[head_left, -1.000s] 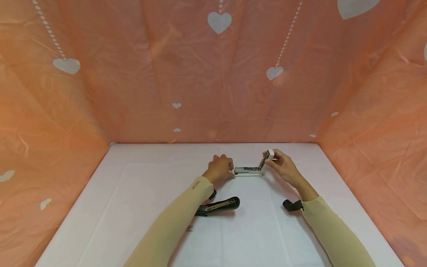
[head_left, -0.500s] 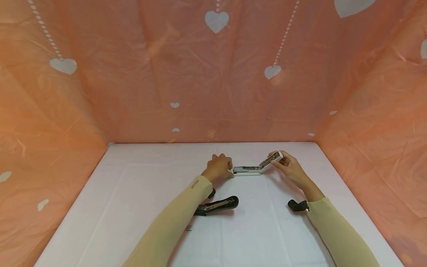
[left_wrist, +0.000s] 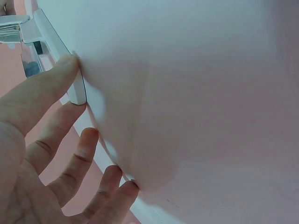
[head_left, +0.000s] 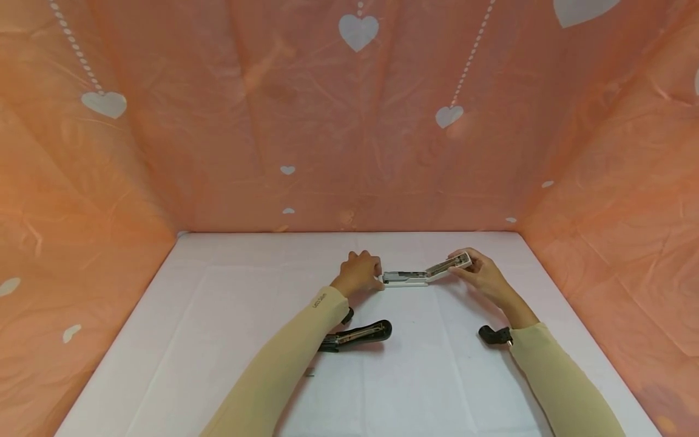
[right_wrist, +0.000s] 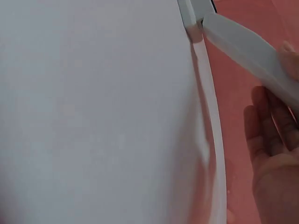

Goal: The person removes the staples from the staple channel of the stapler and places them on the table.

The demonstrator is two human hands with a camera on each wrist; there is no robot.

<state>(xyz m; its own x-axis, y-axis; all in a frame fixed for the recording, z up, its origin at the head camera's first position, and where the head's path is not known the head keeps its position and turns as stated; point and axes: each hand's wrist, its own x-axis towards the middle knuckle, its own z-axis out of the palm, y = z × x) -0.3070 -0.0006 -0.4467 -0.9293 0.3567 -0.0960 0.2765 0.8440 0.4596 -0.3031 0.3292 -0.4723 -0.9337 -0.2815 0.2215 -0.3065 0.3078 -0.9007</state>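
Note:
A white stapler lies spread at its hinge on the white table, its metal staple channel showing. My left hand pinches the left end of its base, thumb on the near side and index finger at the tip. The other left fingertips rest on the tabletop. My right hand grips the far end of the stapler's top arm, which is swung back to the right and slants up from the hinge. In the right wrist view, the thumb lies over the arm and the fingers curl beneath it.
A black stapler, also spread open, lies nearer on the table, partly hidden by the left sleeve. A small dark strip lies beside that sleeve. Dark wrist cameras sit at the wrists. Orange cloth walls enclose the table.
My right hand has swung the white stapler's top arm back and down to the right, from steep to a shallow slant. My left hand stays at the base's left end.

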